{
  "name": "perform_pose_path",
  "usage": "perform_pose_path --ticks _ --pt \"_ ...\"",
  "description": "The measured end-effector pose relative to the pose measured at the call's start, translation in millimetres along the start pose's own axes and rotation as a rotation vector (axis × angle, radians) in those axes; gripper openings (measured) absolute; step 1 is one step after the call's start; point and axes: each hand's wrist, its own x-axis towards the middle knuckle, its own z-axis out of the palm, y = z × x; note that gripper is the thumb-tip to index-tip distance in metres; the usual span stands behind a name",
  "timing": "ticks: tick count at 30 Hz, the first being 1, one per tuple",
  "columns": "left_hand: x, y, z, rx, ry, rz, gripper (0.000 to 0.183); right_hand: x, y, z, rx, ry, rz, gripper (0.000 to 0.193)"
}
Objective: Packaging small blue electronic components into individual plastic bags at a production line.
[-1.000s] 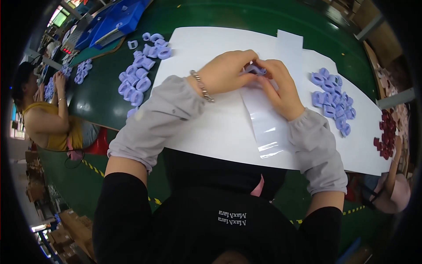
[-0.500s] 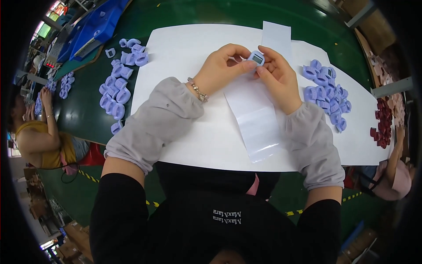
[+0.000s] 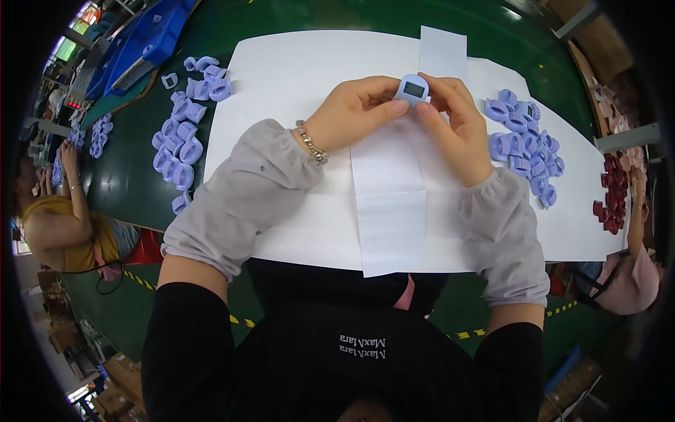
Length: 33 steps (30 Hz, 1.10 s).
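A small light-blue device point(image 3: 412, 90) with a rounded top and a grey rectangular display is held up between my two hands, its display facing me. My left hand point(image 3: 356, 112) pinches its left side between thumb and fingers. The thumb and forefinger of my right hand point(image 3: 458, 126) close on its right side. Below the hands a long white paper strip point(image 3: 390, 218) runs down the white sheet point(image 3: 295, 218) to the table's near edge. Whether any finger holds the strip's upper end is hidden.
Several lavender ring-shaped pieces lie in a left pile point(image 3: 177, 148) on the green table and a right pile point(image 3: 524, 144) on the sheet. Dark red pieces point(image 3: 613, 193) lie at far right. A blue tray point(image 3: 151, 46) stands back left. People sit at both sides.
The light-blue device has turned so its display faces me more squarely. The paper strip's lower end has swung left to the near edge. My right hand has shifted slightly right.
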Motion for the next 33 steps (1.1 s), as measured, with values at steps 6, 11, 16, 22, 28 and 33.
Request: perform_pose_path --ticks 6,11,16,22,28,33 --pt "-0.7 5.4 -1.3 0.096 -0.049 -0.047 0.033 0.6 -0.3 -1.4 -0.001 -0.021 -0.007 0.035" --pt "-0.5 8.6 -2.7 0.153 -0.059 -0.060 0.032 0.6 -0.4 -2.3 -0.016 -0.030 -0.010 0.036" --pt "-0.2 2.8 -1.8 0.123 -0.031 -0.041 0.034 0.8 -1.6 -2.6 -0.019 -0.038 -0.012 0.036" --pt "-0.2 1.7 -3.3 0.135 -0.039 -0.037 0.033 0.7 -1.9 -4.0 -0.030 -0.047 -0.011 0.036" --pt "-0.9 2.7 -0.8 0.081 -0.052 -0.043 0.037 1.5 -3.0 -6.4 -0.067 -0.062 -0.030 0.039" --pt "0.1 8.0 -2.3 0.061 -0.149 -0.081 0.038 2.0 -5.7 -5.9 -0.074 -0.062 -0.016 0.042"
